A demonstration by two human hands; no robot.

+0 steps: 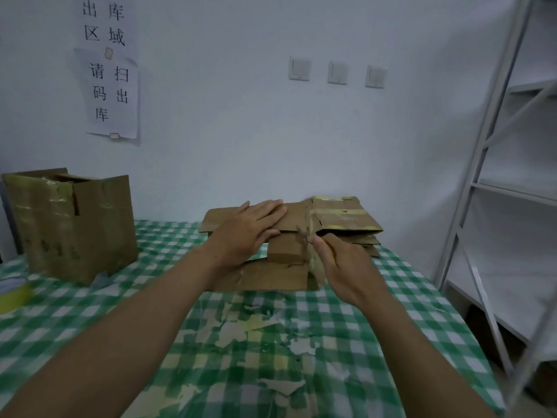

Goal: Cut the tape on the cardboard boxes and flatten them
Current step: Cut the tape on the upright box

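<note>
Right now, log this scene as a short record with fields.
left hand: pressing flat on small box
right hand: pinching thin item at its right edge, too blurred to name
flattened boxes: stacked behind, right
large box: upright, taped, table's left
tape roll: left edge
table: green checked cloth
</note>
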